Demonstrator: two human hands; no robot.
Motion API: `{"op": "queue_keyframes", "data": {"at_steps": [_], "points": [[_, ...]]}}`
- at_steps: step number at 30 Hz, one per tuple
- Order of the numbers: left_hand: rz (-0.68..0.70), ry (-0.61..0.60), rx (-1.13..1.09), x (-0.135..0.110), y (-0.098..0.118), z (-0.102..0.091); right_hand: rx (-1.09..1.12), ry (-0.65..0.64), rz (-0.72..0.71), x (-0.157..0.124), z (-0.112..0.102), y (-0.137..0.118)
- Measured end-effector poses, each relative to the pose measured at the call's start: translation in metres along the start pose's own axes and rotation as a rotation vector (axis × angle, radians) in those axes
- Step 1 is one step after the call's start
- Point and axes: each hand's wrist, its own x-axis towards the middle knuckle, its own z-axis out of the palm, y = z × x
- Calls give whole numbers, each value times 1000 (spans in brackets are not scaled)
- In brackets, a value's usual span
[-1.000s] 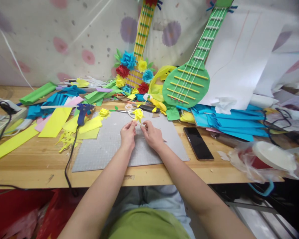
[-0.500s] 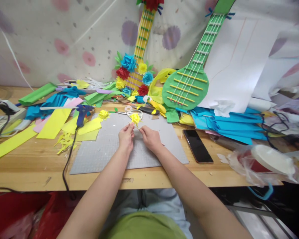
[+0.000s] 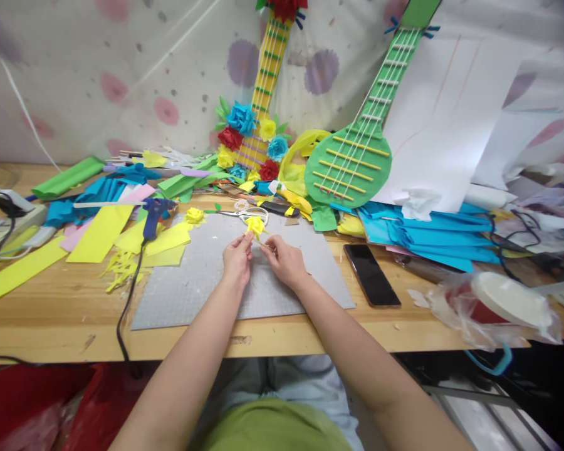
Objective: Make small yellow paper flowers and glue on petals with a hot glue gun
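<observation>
Over the grey cutting mat point(image 3: 178, 300), my left hand point(image 3: 237, 258) pinches a small yellow paper flower point(image 3: 254, 226) from below, petals up. My right hand point(image 3: 284, 260) is closed at the flower's right side, its thumb and fingers pinching a thin yellow paper strip point(image 3: 262, 243) that runs to the base. The fingertips partly hide this strip. Just behind the flower lie scissors point(image 3: 259, 215) with white handles. A second yellow paper flower point(image 3: 195, 216) rests at the mat's back left.
Left of the mat are a blue glue gun point(image 3: 153, 218) with its cord and yellow paper pieces point(image 3: 101, 233). A phone point(image 3: 372, 275) lies to the right, near a bagged cup point(image 3: 493, 304). Behind stand a green paper instrument point(image 3: 350, 164) and a yellow flowered one point(image 3: 269, 69).
My right hand has shifted slightly at the flower's base, its fingers curling more. The flower stays in my left hand almost in place.
</observation>
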Motion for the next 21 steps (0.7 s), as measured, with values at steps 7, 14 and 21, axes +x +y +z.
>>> {"op": "queue_keyframes", "data": {"at_steps": [7, 14, 21], "points": [[-1, 14, -3, 0, 0, 1, 27, 24, -18, 0, 0, 0], [9, 34, -4, 0, -1, 1, -24, -6, 4, 1, -1, -3], [-62, -61, 0, 0, 1, -3, -89, 15, 74, 2, -2, 0]]}}
